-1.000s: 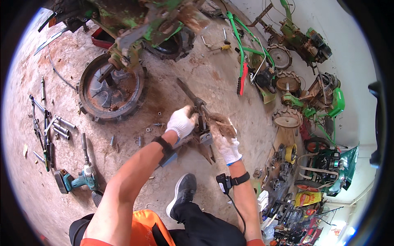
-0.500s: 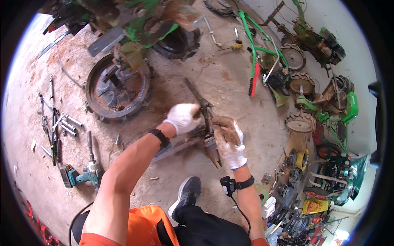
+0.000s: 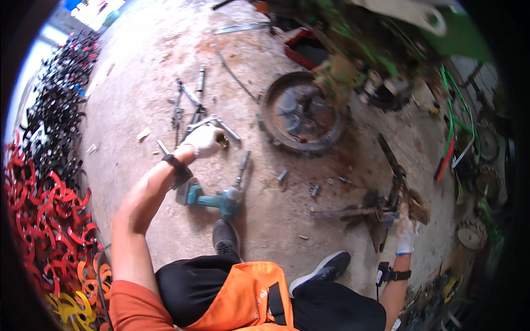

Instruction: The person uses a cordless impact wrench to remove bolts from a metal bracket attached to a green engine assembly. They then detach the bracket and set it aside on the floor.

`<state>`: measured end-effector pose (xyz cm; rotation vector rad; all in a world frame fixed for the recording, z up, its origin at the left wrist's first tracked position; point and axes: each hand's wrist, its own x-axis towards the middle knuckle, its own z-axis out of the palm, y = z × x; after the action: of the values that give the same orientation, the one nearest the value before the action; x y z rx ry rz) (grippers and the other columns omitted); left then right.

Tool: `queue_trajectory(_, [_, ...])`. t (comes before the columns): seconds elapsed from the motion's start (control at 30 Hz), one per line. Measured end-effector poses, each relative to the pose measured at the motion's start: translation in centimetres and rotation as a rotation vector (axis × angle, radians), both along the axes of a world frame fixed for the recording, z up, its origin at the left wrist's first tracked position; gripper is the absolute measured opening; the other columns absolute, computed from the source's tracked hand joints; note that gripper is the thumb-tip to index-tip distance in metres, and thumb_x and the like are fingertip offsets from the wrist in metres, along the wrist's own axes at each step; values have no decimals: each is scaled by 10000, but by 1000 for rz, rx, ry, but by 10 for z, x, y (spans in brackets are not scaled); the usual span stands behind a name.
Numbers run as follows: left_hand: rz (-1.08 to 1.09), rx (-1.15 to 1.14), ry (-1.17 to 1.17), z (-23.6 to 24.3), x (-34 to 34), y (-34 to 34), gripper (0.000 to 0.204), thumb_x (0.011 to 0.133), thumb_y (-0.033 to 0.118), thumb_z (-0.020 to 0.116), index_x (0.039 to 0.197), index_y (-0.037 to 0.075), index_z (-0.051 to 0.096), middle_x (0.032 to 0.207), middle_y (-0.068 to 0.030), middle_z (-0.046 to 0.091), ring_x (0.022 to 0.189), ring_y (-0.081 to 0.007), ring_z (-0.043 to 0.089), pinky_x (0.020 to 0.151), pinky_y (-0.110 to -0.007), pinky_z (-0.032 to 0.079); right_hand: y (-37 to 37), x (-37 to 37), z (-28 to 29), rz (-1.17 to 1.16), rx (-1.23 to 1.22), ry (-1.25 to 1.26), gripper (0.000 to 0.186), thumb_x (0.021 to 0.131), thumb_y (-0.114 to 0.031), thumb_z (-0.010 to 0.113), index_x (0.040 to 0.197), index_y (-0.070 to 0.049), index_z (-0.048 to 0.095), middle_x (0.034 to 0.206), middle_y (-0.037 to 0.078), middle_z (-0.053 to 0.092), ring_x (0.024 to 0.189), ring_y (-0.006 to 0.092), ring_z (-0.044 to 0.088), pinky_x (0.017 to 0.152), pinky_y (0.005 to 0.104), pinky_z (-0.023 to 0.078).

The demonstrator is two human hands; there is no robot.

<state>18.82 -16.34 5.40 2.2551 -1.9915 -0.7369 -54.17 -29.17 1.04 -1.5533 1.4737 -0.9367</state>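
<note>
My left hand, in a white glove, is over a group of sockets and wrenches on the concrete floor. Its fingers point down and are partly hidden, so their grip is unclear. Beside it lies a teal cordless impact wrench with a long socket on its nose. Far to the right, my gloved right hand is closed on a dirt-caked, rusty metal assembly with flat blades sticking out. Part of that hand is hidden behind the soil-covered metal.
A muddy wheel under a green machine stands ahead. Small bolts or nuts lie between my hands. Piles of red curved blades and black ones line the left side. A green handlebar lies at right.
My left hand has left the rusty assembly and moved left to the sockets and wrenches. My right hand stays on the assembly. The view has swung left.
</note>
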Motion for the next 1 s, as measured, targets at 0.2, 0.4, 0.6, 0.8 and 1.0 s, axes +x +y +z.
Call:
queue_trajectory(0.2, [952, -157, 14, -62, 170, 153, 332, 984, 243, 635, 1136, 8, 814, 976, -192, 825, 820, -281, 798, 812, -417, 621, -17, -24, -12, -156, 72, -148, 496, 1109, -113, 728, 1581, -32, 599, 1504, 96, 691, 1327, 192, 687, 1144, 351, 552])
queue_trajectory(0.4, [841, -103, 35, -137, 173, 200, 364, 972, 310, 717, 1159, 7, 791, 1104, -236, 813, 1089, -365, 785, 977, -456, 588, -16, -22, 6, -225, 121, -73, 487, 1115, -235, 749, 1551, -48, 639, 1384, 75, 747, 1183, 151, 731, 1023, 329, 600])
queue_trajectory(0.6, [805, -132, 224, -172, 173, 189, 408, 1073, 414, 646, 1178, 42, 778, 949, -153, 829, 827, -251, 799, 774, -407, 627, 2, 7, 36, -4, 86, 593, 468, 1183, -402, 532, 1599, -197, 599, 1356, 79, 768, 1127, 221, 771, 1039, 428, 600])
queue_trajectory(0.8, [755, -45, 104, -192, 187, 173, 428, 1078, 396, 748, 1070, -30, 710, 820, -108, 740, 722, -220, 663, 732, -401, 552, 20, 38, 63, 251, 33, 1242, 509, 1178, -270, 404, 1672, -238, 524, 1472, 105, 735, 1240, 302, 754, 1092, 469, 584])
queue_trajectory(1.0, [728, 83, -12, -164, 173, 153, 390, 1050, 363, 715, 1043, -27, 711, 789, -93, 713, 649, -197, 644, 610, -405, 530, 7, 69, 60, 218, -242, -2, 457, 1182, -135, 428, 1619, -35, 518, 1475, 118, 717, 1325, 245, 688, 1130, 405, 571])
